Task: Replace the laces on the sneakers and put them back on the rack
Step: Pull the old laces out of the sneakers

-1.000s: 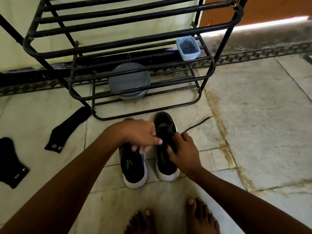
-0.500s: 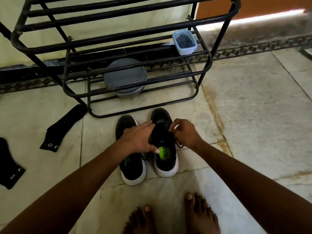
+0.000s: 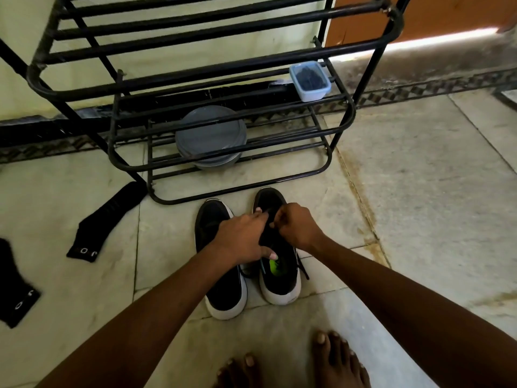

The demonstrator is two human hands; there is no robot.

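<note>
Two black sneakers with white soles stand side by side on the floor before the black metal rack (image 3: 223, 71). The left sneaker (image 3: 212, 219) is untouched. Both hands work over the right sneaker (image 3: 279, 287), whose green insole mark shows. My left hand (image 3: 240, 239) lies across its lacing, thumb pressed at the tongue and fingertips up near the toe eyelets. My right hand (image 3: 296, 225) pinches the black lace (image 3: 303, 268) near those eyelets; a loose end trails down the shoe's right side. The eyelets are hidden under my fingers.
A grey round lidded container (image 3: 209, 135) sits on the rack's low shelf, a small clear plastic box (image 3: 309, 79) on the shelf above. Two black socks (image 3: 109, 219) (image 3: 14, 289) lie on the tiles at left. My bare feet (image 3: 335, 359) are at the bottom edge.
Both hands slid forward along the right sneaker toward its toe. The lace stretched out over the floor to the right a second ago now lies close beside the shoe.
</note>
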